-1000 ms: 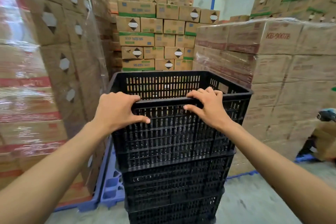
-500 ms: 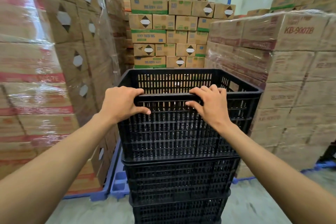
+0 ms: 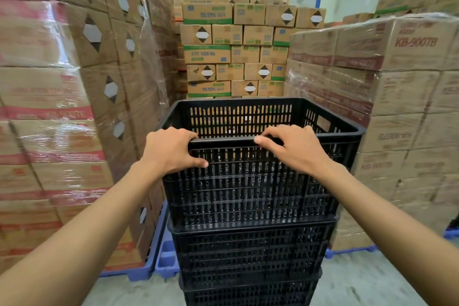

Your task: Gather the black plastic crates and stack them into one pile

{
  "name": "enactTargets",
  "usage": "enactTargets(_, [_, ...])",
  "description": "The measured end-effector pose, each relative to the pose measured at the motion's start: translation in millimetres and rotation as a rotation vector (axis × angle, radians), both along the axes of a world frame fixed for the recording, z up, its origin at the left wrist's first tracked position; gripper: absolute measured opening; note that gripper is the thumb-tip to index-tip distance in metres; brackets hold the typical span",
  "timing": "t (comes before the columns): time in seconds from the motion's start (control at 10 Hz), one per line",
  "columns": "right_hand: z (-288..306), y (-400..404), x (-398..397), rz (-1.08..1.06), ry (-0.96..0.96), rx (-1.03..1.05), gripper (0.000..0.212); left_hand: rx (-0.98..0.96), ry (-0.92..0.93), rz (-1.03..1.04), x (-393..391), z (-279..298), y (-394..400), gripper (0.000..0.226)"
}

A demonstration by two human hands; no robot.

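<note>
Here, left hand (image 3: 171,150) and right hand (image 3: 295,149) curled over the near rim of the top crate (image 3: 248,181), nested on the black stack (image 3: 248,256) between cartons (stiff, probably light, slotted). Best gripped at the rim.

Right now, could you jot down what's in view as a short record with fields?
place: aisle between wrapped cardboard boxes on blue pallets
stack: three black crates visible, nested in one pile
top crate: appears empty
left hand: gripping the top crate's near rim
right hand: draped over the same rim
floor: bare concrete
</note>
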State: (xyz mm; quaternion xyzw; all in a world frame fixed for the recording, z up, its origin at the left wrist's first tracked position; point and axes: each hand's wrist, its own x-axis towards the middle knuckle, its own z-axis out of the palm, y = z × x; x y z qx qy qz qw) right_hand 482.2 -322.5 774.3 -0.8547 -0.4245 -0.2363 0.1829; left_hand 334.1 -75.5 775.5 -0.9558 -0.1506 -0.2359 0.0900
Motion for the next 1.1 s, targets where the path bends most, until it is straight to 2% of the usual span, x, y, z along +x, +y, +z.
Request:
enactTargets(0.1, [11.4, -16.0, 12.7, -0.115, 0.019, -0.018, 0.073, -0.027, 0.027, 0.029, 1.4, 1.7, -1.2, 0.073])
enactTargets(0.2, [2.3, -25.4, 16.9, -0.194, -0.063, -0.045, 0.075, -0.015, 0.0, 0.03, 1.9, 1.5, -1.4, 0.075])
enactTargets(0.3, [0.4, -22.3, 16.2, -0.181, -0.059, -0.041, 0.076, 0.005, -0.048, 0.027, -1.4, -2.3, 0.7, 0.081])
enactTargets(0.5, [-4.7, -28.0, 16.3, -0.169, -0.041, -0.019, 0.076, 0.03, -0.128, -0.046, -9.1, -4.4, -3.4, 0.069])
enactTargets(0.6, [-6.7, -31.0, 15.0, -0.145, -0.013, -0.011, 0.073, -0.003, -0.147, -0.069, -13.9, -2.3, -7.6, 0.069])
enactTargets(0.7, [-9.4, -37.7, 15.7, -0.039, 0.106, 0.037, 0.049, -0.142, -0.125, -0.104, -19.1, 2.2, -12.1, 0.066])
enactTargets(0.8, [-11.3, -47.0, 13.1, 0.047, 0.176, 0.154, 0.035, -0.367, -0.204, -0.226, -22.1, 8.1, -20.7, 0.049])
enactTargets(1.0, [-24.3, -56.4, -22.4, 0.152, 0.248, 0.451, 0.027, -0.444, -0.465, -0.422, -31.8, 12.0, -50.6, 0.022])
enactTargets(1.1, [-56.1, -77.5, -46.0, 0.192, 0.305, 0.627, 0.017, -0.529, -0.637, -0.484, -58.5, -22.9, -59.5, 0.018])
